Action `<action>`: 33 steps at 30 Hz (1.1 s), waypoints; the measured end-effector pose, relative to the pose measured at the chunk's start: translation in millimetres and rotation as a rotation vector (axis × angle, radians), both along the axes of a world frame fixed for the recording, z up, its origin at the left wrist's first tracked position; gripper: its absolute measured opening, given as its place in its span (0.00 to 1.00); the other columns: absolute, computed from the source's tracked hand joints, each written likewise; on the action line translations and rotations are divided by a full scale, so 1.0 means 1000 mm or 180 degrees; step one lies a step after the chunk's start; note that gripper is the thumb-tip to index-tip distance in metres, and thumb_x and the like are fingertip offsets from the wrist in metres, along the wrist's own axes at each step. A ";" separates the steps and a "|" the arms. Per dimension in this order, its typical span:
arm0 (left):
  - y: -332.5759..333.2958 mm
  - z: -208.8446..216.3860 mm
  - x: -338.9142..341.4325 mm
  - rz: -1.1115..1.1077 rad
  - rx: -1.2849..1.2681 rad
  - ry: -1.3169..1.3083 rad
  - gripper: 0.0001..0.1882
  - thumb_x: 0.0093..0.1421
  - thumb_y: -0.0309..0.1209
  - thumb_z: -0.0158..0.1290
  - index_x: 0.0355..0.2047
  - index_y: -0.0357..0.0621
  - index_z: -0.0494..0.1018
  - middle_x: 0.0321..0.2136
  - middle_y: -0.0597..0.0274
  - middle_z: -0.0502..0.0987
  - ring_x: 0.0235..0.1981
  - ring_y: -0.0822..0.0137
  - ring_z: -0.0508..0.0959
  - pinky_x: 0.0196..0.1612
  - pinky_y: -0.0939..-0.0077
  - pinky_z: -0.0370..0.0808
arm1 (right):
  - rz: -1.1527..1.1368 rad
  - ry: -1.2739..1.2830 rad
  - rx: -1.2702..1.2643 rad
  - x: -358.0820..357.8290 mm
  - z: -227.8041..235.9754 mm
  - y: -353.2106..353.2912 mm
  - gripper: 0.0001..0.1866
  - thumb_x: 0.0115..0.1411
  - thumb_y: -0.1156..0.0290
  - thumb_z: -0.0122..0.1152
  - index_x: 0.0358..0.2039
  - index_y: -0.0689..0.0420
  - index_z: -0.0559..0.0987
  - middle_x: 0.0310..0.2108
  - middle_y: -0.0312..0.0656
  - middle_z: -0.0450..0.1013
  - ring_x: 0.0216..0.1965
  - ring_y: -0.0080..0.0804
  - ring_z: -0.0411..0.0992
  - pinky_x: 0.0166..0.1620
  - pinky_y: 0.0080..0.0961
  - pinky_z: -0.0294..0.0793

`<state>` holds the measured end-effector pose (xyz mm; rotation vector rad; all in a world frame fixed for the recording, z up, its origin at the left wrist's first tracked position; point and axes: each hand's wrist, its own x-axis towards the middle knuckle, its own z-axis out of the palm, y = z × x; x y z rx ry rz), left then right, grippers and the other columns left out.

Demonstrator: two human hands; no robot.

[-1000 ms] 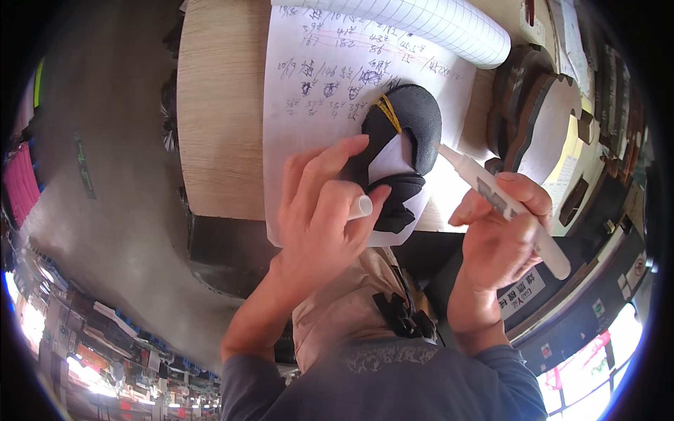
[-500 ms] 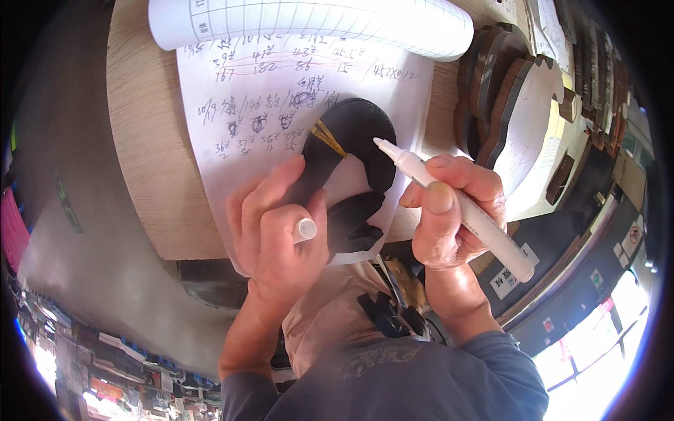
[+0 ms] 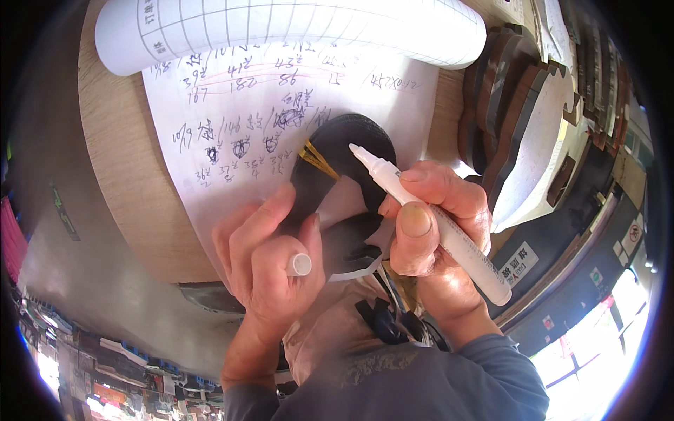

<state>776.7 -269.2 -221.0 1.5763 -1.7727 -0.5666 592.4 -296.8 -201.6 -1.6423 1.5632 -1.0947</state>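
Observation:
My right hand [image 3: 435, 224] grips a white marker pen [image 3: 456, 252], uncapped. Its pale tip is over the far part of a black curved piece [image 3: 335, 133], and whether it touches I cannot tell. This piece bends round like a hook and bears a yellow stripe [image 3: 319, 159] near its far left side. My left hand [image 3: 263, 263] is closed, with a white pen cap [image 3: 300, 264] tucked among its fingers. The thumb and forefinger lie at the black piece's left edge. A paper sheet [image 3: 165, 116] with handwriting lies beneath.
A rolled paper sheet with a printed grid [image 3: 281, 24] curls across the far side of the wooden table [image 3: 116, 140]. On the right, dark shaped boards [image 3: 491, 84] stand stacked close to my right hand, beside a white-faced shaped board [image 3: 537, 133].
The marker in my right hand has moved left and slightly nearer, its tip now further in over the black piece. The view has shifted, so the paper and table appear lower.

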 end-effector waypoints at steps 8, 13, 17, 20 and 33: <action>0.000 0.002 0.000 -0.0035 0.0087 -0.0040 0.26 0.48 0.17 0.73 0.32 0.50 0.64 0.52 0.56 0.83 0.39 0.52 0.79 0.43 0.59 0.76 | 0.0119 -0.0175 -0.0102 0.002 -0.008 -0.005 0.15 0.58 0.75 0.76 0.44 0.57 0.79 0.23 0.38 0.77 0.18 0.33 0.75 0.22 0.28 0.74; 0.000 0.001 0.000 -0.0035 0.0111 -0.0042 0.27 0.48 0.17 0.73 0.32 0.50 0.63 0.51 0.55 0.84 0.40 0.53 0.79 0.43 0.60 0.75 | 0.0134 0.0022 -0.0047 0.005 -0.004 -0.008 0.15 0.57 0.77 0.75 0.43 0.56 0.79 0.21 0.37 0.76 0.17 0.31 0.73 0.21 0.27 0.72; 0.001 0.001 0.000 -0.0029 0.0098 -0.0023 0.27 0.48 0.17 0.73 0.32 0.50 0.63 0.51 0.55 0.84 0.40 0.53 0.79 0.44 0.60 0.75 | 0.0053 0.0186 0.0080 0.008 -0.001 -0.008 0.15 0.57 0.78 0.75 0.43 0.56 0.80 0.21 0.37 0.75 0.17 0.31 0.73 0.21 0.27 0.72; 0.001 0.001 0.000 -0.0031 0.0097 -0.0015 0.27 0.48 0.17 0.73 0.32 0.50 0.63 0.51 0.55 0.84 0.40 0.53 0.79 0.44 0.61 0.75 | -0.0082 0.0060 0.0100 0.009 -0.001 -0.008 0.15 0.57 0.79 0.74 0.43 0.56 0.80 0.21 0.37 0.75 0.17 0.32 0.72 0.21 0.27 0.72; -0.001 0.003 -0.001 -0.0044 0.0115 0.0001 0.27 0.48 0.16 0.72 0.33 0.50 0.63 0.52 0.55 0.84 0.40 0.54 0.79 0.44 0.61 0.75 | -0.0129 0.0167 0.0269 0.007 0.004 -0.002 0.16 0.52 0.79 0.76 0.40 0.53 0.82 0.19 0.36 0.73 0.16 0.33 0.71 0.21 0.28 0.71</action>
